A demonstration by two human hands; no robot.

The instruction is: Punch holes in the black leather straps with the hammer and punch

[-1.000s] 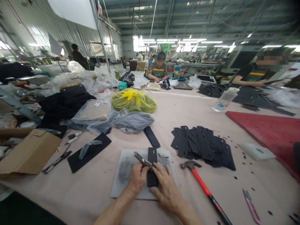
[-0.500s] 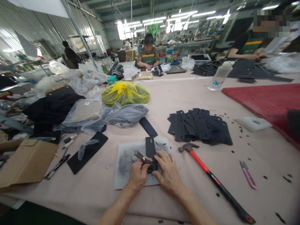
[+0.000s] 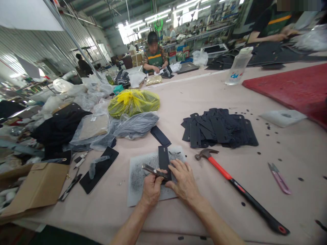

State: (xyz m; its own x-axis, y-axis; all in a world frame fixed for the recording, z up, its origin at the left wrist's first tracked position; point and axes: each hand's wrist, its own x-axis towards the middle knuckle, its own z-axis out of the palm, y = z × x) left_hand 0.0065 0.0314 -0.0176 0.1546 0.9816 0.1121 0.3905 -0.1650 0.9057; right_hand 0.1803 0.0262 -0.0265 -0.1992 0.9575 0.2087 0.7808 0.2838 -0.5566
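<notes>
A black leather strip (image 3: 163, 157) lies on a scuffed white cutting pad (image 3: 143, 173) in front of me. My left hand (image 3: 151, 189) is closed around a slim metal punch tool (image 3: 153, 170) whose tip meets the strip's near end. My right hand (image 3: 183, 181) presses its fingers flat on the strip and the pad beside it. A red-handled hammer (image 3: 230, 178) lies just right of the pad. Behind it sits a pile of black cut strips (image 3: 219, 128).
Purple snips (image 3: 279, 177) and small black punch-outs lie at the right. A red board (image 3: 291, 90) and a plastic bottle (image 3: 237, 66) stand far right. A cardboard box (image 3: 38, 189), black pieces, a yellow bag (image 3: 133, 102) and plastic bags crowd the left. Other people work at the far end.
The view has tilted down and shifted; my hands keep their hold on the punch and the strip, and the punch now lies flatter and points more to the left.
</notes>
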